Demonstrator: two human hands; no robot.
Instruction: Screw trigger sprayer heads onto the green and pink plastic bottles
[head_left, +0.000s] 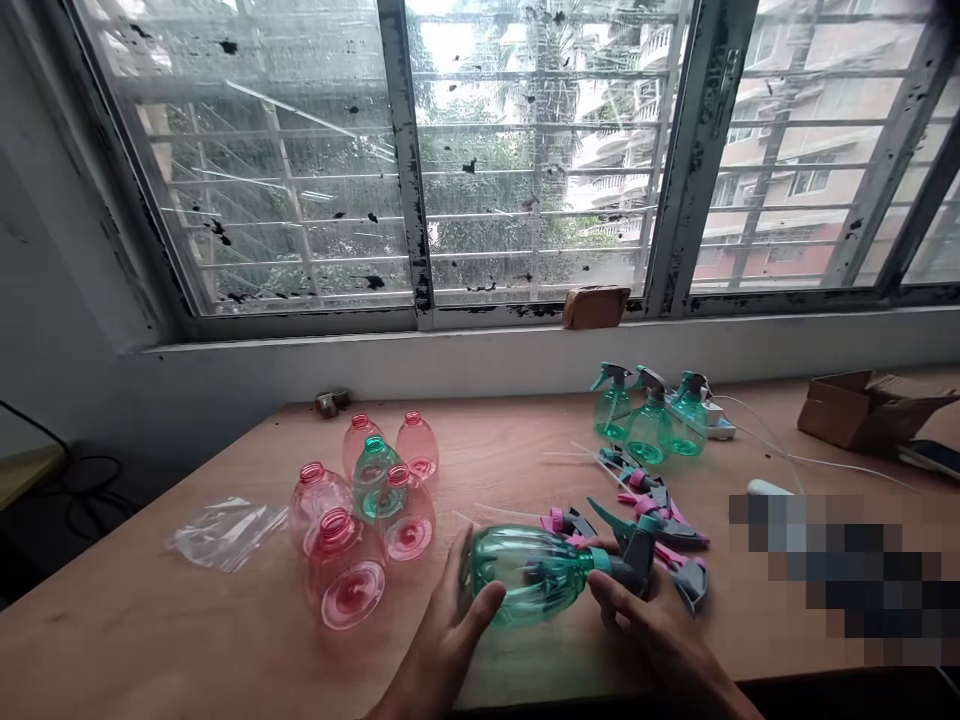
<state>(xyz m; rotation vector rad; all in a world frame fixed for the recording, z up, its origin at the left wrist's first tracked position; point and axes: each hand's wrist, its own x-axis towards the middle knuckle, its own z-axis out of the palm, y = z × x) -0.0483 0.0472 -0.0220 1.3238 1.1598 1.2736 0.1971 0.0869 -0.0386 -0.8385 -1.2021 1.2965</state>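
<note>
A clear green spray bottle (525, 575) lies sideways in the air above the table's front, its base to the left. My left hand (454, 625) is closed around the base end, thumb on the near side. At the neck, my right hand (649, 610) grips the grey and teal spray head (630, 555), which sits on the bottle's mouth. Whether the collar is fully tight cannot be seen. Just behind my right hand lie several loose pink and grey spray heads (679, 525) with thin clear tubes.
Several pink bottles (352, 580) without heads stand at left around a green bottle (375, 475). Beside them lies a plastic bag (229, 535). Three green spray bottles (649, 430) with heads stand at the back, near a power strip (720, 425). An open cardboard box (862, 410) is far right.
</note>
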